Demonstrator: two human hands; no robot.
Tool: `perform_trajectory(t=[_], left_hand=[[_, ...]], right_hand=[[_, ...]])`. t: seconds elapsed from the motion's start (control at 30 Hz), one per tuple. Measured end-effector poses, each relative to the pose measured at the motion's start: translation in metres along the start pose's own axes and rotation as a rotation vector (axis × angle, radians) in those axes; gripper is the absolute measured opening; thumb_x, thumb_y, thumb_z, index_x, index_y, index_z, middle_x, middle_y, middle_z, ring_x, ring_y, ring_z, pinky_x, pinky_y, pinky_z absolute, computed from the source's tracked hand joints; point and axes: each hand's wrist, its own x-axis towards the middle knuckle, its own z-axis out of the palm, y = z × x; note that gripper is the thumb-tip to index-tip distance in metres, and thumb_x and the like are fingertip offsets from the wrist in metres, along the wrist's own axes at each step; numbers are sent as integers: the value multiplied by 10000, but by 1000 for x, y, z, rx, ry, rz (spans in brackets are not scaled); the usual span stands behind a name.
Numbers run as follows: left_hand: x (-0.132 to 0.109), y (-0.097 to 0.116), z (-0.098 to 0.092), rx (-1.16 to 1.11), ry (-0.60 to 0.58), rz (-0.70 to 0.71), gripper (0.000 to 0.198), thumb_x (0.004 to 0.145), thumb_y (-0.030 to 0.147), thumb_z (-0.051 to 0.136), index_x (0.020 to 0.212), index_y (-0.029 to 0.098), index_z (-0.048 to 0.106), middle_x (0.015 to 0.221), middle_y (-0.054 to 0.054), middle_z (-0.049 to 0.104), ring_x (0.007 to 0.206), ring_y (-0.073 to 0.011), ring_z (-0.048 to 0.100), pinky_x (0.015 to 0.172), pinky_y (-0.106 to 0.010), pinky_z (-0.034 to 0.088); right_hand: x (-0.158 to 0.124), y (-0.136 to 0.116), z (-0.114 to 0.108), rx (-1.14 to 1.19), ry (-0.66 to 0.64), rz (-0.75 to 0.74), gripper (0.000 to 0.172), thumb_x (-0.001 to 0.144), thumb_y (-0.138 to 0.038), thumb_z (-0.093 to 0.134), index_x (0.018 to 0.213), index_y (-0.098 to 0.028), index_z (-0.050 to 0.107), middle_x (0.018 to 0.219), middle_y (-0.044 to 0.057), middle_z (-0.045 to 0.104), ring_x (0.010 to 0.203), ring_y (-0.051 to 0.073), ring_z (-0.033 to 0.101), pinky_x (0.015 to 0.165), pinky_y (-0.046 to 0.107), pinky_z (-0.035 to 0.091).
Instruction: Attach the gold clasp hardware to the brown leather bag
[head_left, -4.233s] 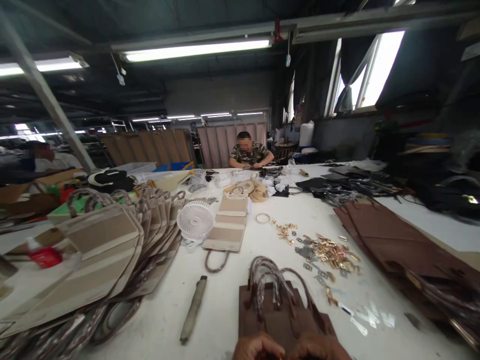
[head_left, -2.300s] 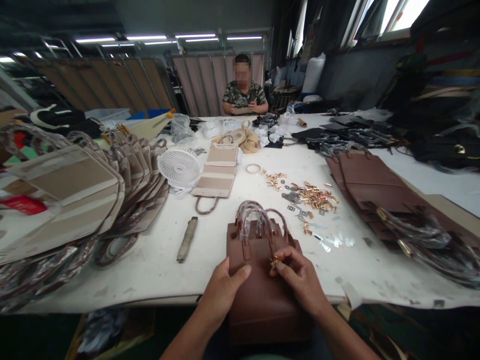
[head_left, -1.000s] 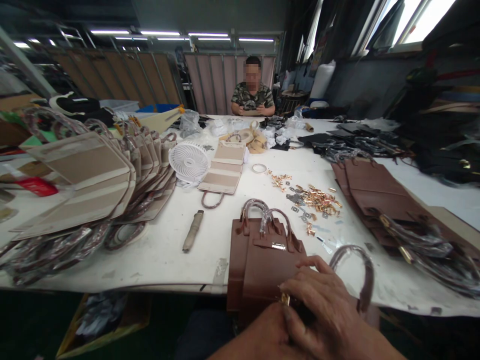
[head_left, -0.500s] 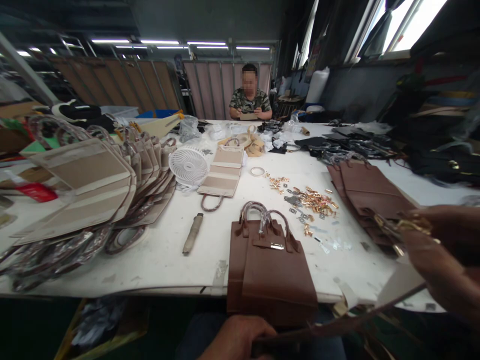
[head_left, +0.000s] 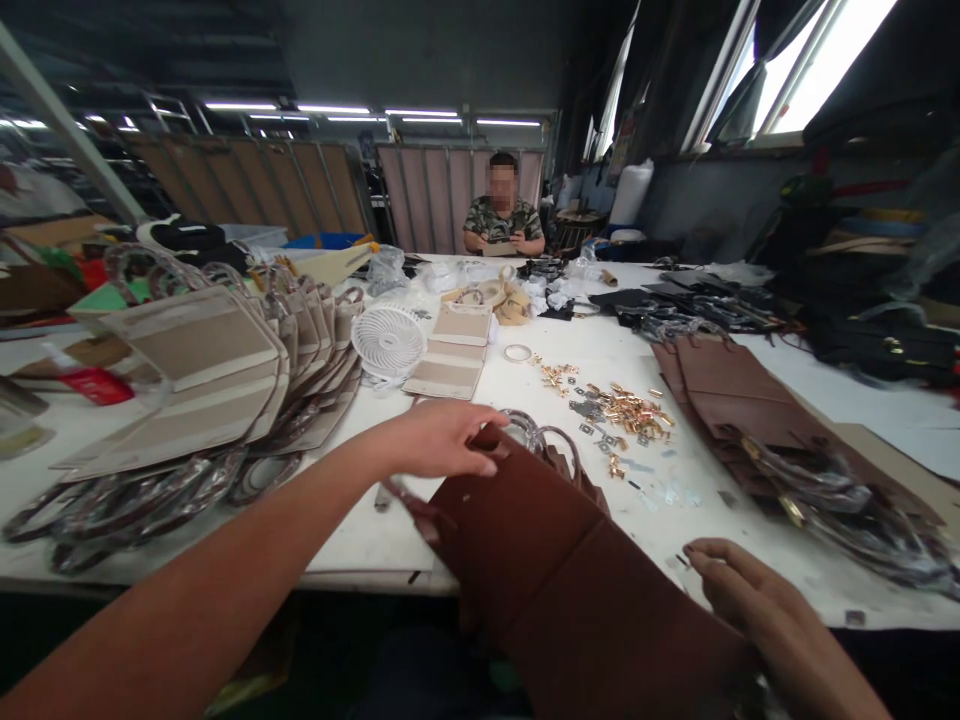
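Slanted brown bag (head_left: 555,560) lifted over near edge of table (head_left: 360,530), partly covering bag stack (head_left: 577,478); left hand (head_left: 439,440) grasping its upper edge; right hand (head_left: 750,600) at its lower end, fingers curled, grip not discernible; gold hardware (head_left: 622,410) scattered beyond; white fan (head_left: 388,342) farther left.

single head view, worn by the person, faces forward and down across the table (head_left: 480,540); hands sit close at the near edge, a seated person (head_left: 503,215) far.
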Motion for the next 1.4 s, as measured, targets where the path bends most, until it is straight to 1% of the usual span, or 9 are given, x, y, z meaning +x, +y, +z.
perform_trajectory(t=[0.17, 0.27, 0.37, 0.53, 0.67, 0.77, 1.0, 1.2, 1.4], left_hand=[[86, 11, 38, 190, 398, 207, 634, 768, 214, 809, 1371, 179, 615, 1265, -143, 646, 1235, -348, 544, 1067, -413, 402], [81, -6, 74, -15, 604, 118, 512, 857, 262, 722, 1347, 194, 591, 1323, -114, 601, 1253, -294, 527, 1102, -402, 398], [49, -40, 109, -225, 702, -159, 482, 840, 274, 711, 1295, 171, 589, 1252, -115, 613, 1091, -265, 582, 1025, -411, 442], [3, -69, 149, -745, 599, -487, 751, 799, 474, 761, 1384, 91, 486, 1145, -150, 661, 825, -217, 653, 739, -337, 507], [-2, -59, 153, -987, 638, -528, 831, 716, 441, 851, 1387, 82, 515, 1175, -152, 663, 903, -221, 670, 732, -292, 504], [5, -50, 146, -1086, 715, -532, 905, 652, 375, 912, 1414, 89, 516, 1110, -121, 681, 930, -223, 665, 792, -294, 510], [36, -21, 141, -1605, 501, -207, 459, 760, 299, 851, 1150, 103, 710, 1121, -144, 736, 1025, -286, 704, 950, -375, 541], [62, -22, 150, -1873, 350, -224, 464, 811, 312, 825, 1202, 93, 704, 1123, -181, 742, 1024, -320, 728, 981, -449, 564], [68, -35, 166, -1923, 467, -256, 461, 830, 324, 834, 1227, 134, 698, 1150, -134, 743, 1094, -292, 709, 1027, -420, 552]], right_hand=[[1, 33, -3, -18, 104, 100, 534, 809, -719, 660, 984, -216, 695, 865, 78, 737, 765, 315, 702, 535, 336, 536], [12, 27, -17, -83, 246, 6, 538, 803, -701, 667, 1019, -210, 714, 1027, 112, 751, 956, 368, 709, 603, 361, 572], [24, 0, -8, -34, 165, -142, 457, 847, -625, 694, 1036, -209, 709, 978, 84, 752, 927, 321, 717, 710, 344, 568], [68, -57, 66, 111, -322, -440, 319, 961, -519, 634, 995, -207, 692, 931, 34, 710, 870, 231, 661, 761, 312, 515], [111, -66, 134, 266, -443, -403, 414, 906, -588, 684, 997, -184, 682, 850, 41, 699, 803, 232, 652, 737, 333, 523], [125, -52, 160, 426, -455, -270, 532, 863, -651, 723, 1064, -162, 669, 832, 60, 699, 780, 242, 673, 678, 324, 541], [124, -37, 159, 526, -355, -245, 538, 878, -618, 761, 1149, -157, 695, 942, 85, 718, 812, 233, 684, 676, 312, 571], [131, -34, 157, 472, -334, -248, 568, 917, -601, 713, 1264, -152, 689, 911, 83, 728, 778, 235, 674, 685, 342, 580], [157, -42, 142, 127, -232, -646, 312, 1027, -426, 597, 1242, -245, 732, 1206, 82, 680, 1113, 273, 637, 1002, 446, 525]])
